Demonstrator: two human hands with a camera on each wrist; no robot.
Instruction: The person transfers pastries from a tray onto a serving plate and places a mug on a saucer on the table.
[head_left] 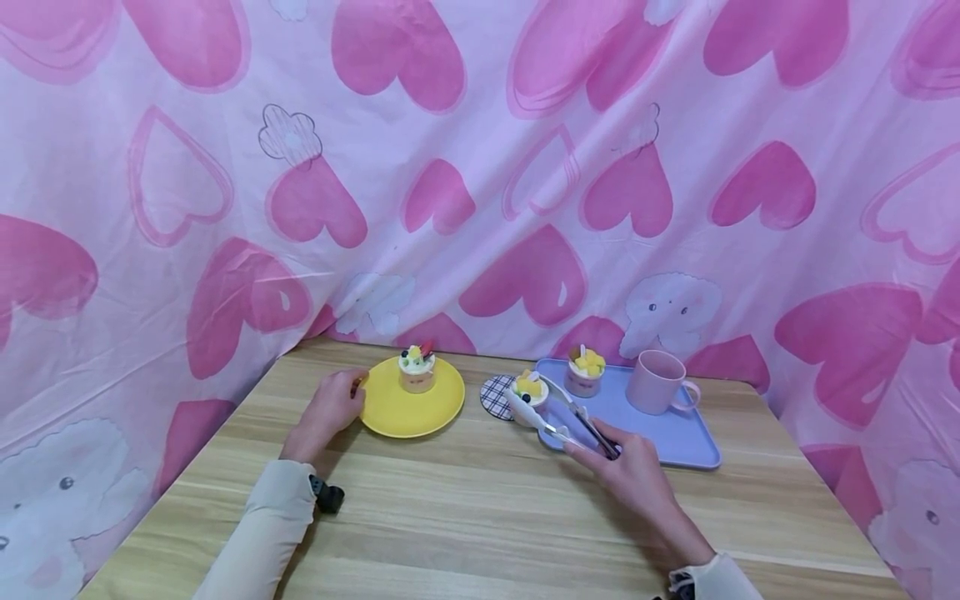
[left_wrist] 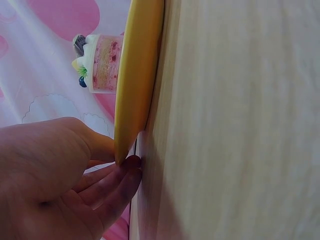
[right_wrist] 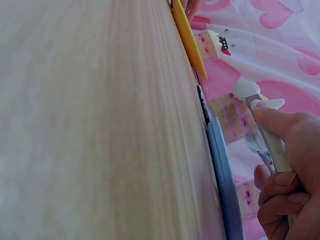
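My left hand pinches the left rim of a yellow plate, thumb on top and fingers under the edge. On that plate stands a small cake cup topped with cream and fruit. With my right hand I grip a pair of tongs, whose white tips lie on either side of a second cake cup with yellow fruit. In the right wrist view this cup is tilted, close over the coaster and the tray's edge. A round checkered coaster partly shows behind it.
A lilac-blue tray lies on the right of the wooden table. It bears a third cake cup and a pink mug, handle to the right. A pink heart-patterned cloth hangs behind the table's back edge.
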